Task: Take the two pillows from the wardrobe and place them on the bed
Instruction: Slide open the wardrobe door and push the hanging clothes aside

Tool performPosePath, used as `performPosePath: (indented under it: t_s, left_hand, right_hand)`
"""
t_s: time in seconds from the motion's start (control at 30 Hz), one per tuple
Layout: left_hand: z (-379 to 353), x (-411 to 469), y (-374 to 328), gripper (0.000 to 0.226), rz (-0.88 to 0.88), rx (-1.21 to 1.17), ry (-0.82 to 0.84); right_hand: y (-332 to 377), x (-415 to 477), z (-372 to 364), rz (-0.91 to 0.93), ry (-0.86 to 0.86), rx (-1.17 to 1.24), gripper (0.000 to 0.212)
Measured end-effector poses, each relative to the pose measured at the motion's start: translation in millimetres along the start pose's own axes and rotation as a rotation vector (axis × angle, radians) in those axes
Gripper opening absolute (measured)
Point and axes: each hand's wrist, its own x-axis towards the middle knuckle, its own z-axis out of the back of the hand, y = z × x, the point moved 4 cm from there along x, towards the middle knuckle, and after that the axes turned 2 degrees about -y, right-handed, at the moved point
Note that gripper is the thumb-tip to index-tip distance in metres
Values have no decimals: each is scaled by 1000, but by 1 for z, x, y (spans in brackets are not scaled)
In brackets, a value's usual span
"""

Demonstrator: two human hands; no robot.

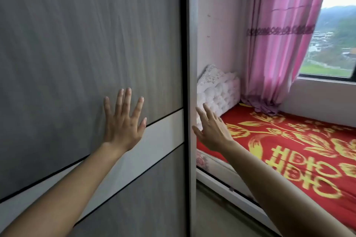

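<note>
Presently no pillow can be seen: the wardrobe door is closed across the left of the view, so whatever lies behind it is hidden. The door is a grey wood-grain sliding panel crossed by a pale horizontal band edged with thin black lines, and it ends on the right in a dark vertical edge against a light grey frame post.

Left hand: laid flat against the door, palm to the panel, fingers spread and pointing up, the thumb lying on the pale band. Its grip is fully open and has hold of nothing.

Right hand: at the frame post, fingers extended and slightly parted, the fingertips at or just beside the post's right edge; whether they press on it cannot be told. Its grip is likewise open and empty.

Bed: just to the right of the wardrobe, covered with a red sheet bearing a yellow floral and character pattern. A white tufted headboard stands at its far end against the pink wall.

Pink and purple curtain: hangs beyond the headboard, its hem resting on the bed's far corner. Window: to the right of the curtain, showing hills and buildings outside.
</note>
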Motion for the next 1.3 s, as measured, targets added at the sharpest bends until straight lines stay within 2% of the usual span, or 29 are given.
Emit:
performPosePath:
  t_s: [0.13,0.27,0.4,0.57,0.7,0.87,1.1,1.17,1.23,1.3]
  left_hand:
    - [-37,25,3,67,5,144,-59]
    - [-67,24,10,62,-11,288,-146]
    - [-70,22,10,63,-18,294,-195]
    - [-64,13,16,63,-64,296,-165]
    - [-57,1,25,64,-97,337,-106]
    - [-46,-13,33,65,-64,365,-22]
    - [-25,-32,48,68,49,386,72]
    - [-19,-40,53,69,86,401,83]
    - [-13,-49,59,70,112,419,95]
    - [-5,-57,63,70,146,442,104]
  right_hand:
    - [4,68,-45,40,-51,158,68]
    - [20,130,-81,123,-256,204,71]
    - [46,158,-125,75,-315,320,79]
    - [60,166,-145,20,-465,462,79]
    - [64,159,-141,-6,-427,477,80]
    - [78,138,-121,-48,-251,485,84]
    - [85,115,-100,114,15,386,88]
    - [86,110,-95,184,-4,373,84]
    - [83,106,-90,230,-106,392,80]
    - [76,104,-90,166,-210,462,82]
